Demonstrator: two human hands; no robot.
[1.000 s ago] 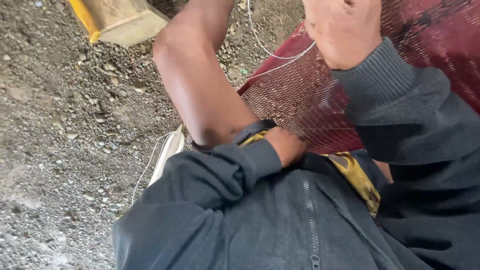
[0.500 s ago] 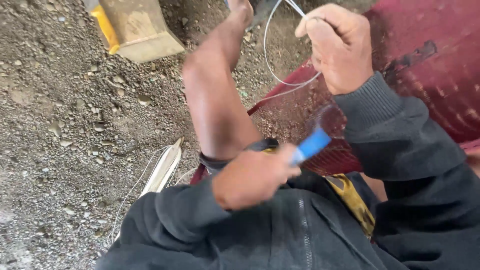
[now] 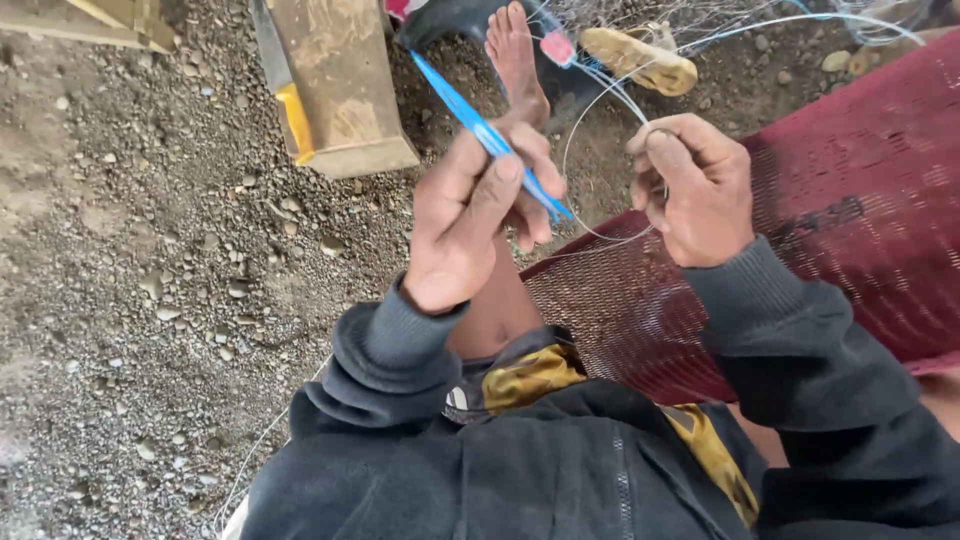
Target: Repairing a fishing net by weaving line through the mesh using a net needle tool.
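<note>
Fingers (image 3: 497, 180) of the left hand (image 3: 470, 225) pinch a long, flat blue plastic netting needle (image 3: 480, 130), thumb pressed against its lower part; the needle slants up and to the left, its tip rising past the knuckles. Fingers of the right hand (image 3: 695, 190) are curled and pressed together on a thin, pale monofilament line (image 3: 575, 150), which arcs in a loop between the two hands and runs on toward the upper right. The hands are near each other but apart, both held above a bare shin and foot (image 3: 515, 60). A dark red, fine-mesh net (image 3: 850, 220) lies draped under the right forearm and across the lap — it fills the right side of the view. Both arms wear dark grey knitted sleeves (image 3: 400, 350). On the grey gravel ground (image 3: 140, 300) stands a worn yellow-brown wooden block (image 3: 340, 90); a tan sandal (image 3: 640, 60) lies beyond the foot.
</note>
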